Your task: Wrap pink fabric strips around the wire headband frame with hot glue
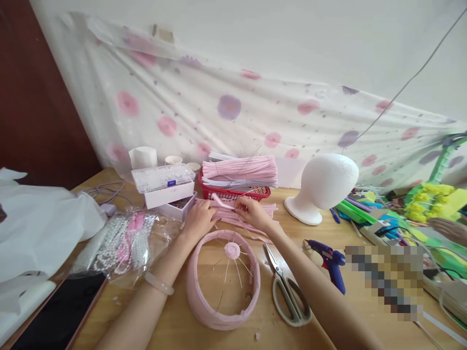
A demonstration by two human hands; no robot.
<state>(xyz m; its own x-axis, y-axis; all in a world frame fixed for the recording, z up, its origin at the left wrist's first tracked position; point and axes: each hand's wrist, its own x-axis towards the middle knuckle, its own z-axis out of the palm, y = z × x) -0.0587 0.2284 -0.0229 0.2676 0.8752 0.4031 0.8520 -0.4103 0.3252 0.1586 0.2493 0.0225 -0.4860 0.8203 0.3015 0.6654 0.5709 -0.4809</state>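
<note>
My right hand (pixel 252 213) pinches one end of a pale pink chenille stem (pixel 223 202), which bends up and to the left. Close by its other side is my left hand (pixel 200 217), fingers curled and closed over pink stems; what lies in their tips is hidden. More pink chenille stems (pixel 268 210) are spread on the table beneath both hands. Nearer to me, between my forearms, stands a pink ring-shaped band (pixel 223 322). Thin wires fan out from a small pink coiled disc (pixel 232 251) at its far inner side.
Scissors (pixel 286 291) and a blue glue gun (pixel 330 262) lie right of the band. Behind my hands, a red basket (pixel 233 193) carries stem bundles (pixel 241 169). A white foam head (pixel 326 182) stands right. Bagged beads (pixel 126 243) lie left. Another person's hand (pixel 450 231) shows far right.
</note>
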